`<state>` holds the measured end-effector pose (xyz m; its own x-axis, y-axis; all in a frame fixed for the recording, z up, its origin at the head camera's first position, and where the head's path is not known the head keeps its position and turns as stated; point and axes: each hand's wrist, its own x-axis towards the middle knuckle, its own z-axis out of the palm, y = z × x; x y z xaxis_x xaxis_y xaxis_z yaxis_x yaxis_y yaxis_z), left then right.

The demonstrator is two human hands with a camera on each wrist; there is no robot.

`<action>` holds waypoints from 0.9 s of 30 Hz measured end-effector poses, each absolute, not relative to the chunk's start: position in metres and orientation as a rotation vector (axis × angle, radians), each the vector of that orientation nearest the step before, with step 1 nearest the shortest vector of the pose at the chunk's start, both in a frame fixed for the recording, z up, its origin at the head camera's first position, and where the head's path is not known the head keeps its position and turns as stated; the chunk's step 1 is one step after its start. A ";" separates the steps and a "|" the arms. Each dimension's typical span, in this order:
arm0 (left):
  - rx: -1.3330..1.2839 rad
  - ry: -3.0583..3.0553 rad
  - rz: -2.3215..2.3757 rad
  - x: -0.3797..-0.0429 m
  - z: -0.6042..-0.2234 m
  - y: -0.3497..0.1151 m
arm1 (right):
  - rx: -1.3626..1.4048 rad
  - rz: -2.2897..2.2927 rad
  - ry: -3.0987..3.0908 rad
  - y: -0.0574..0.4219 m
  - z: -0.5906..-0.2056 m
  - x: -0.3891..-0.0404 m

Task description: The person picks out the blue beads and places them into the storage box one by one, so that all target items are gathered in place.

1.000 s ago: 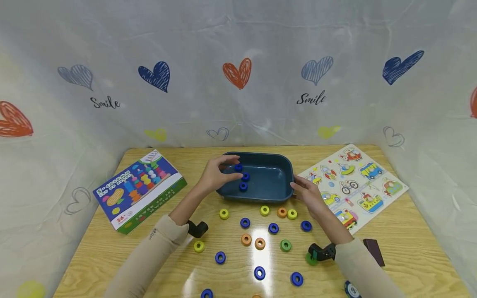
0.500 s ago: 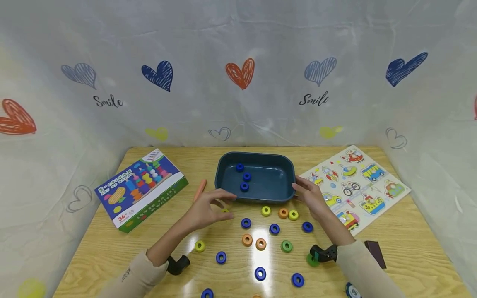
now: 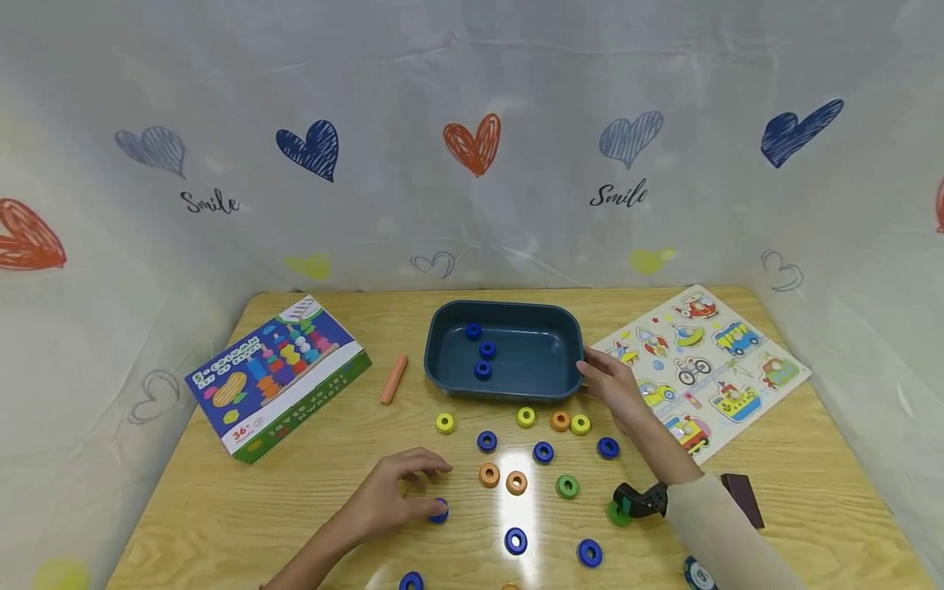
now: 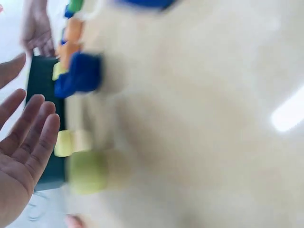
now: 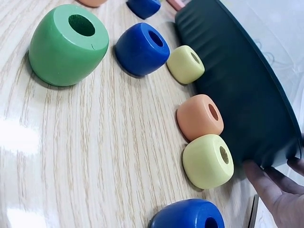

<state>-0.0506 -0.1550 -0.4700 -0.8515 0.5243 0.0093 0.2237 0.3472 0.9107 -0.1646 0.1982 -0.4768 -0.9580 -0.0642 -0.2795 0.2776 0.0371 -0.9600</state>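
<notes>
My left hand (image 3: 394, 496) is low over the table at the left. Its thumb overlaps a blue bead (image 3: 440, 511), and a yellow bead is mostly hidden behind the hand. In the left wrist view, the fingers (image 4: 35, 137) are extended and hold nothing. The right hand (image 3: 612, 385) grips the right end of a dark teal plastic tray (image 3: 509, 397), with fingers low against its outer side in the right wrist view. Inside the tray, several blue beads (image 3: 487, 351) sit toward the left.
Loose beads in yellow, orange (image 3: 489, 474), blue and green (image 3: 567, 486) are scattered before the tray. A toy box (image 3: 280, 373) lies left, an orange stick (image 3: 394, 379) beside it. A picture puzzle board (image 3: 708, 369) and a dark block (image 3: 742, 500) are at right.
From over the tray's left end, my left hand has moved down and toward me to the blue bead, uncovering the orange stick. The right hand has stayed at the tray.
</notes>
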 end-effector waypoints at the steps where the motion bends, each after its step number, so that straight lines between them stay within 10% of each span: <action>1: 0.672 2.342 1.500 -0.046 -0.474 -0.156 | 0.218 -2.010 2.070 0.198 -0.477 -0.165; 27: 0.795 2.537 1.398 -0.019 -0.497 -0.154 | 0.205 -2.007 2.082 0.199 -0.479 -0.166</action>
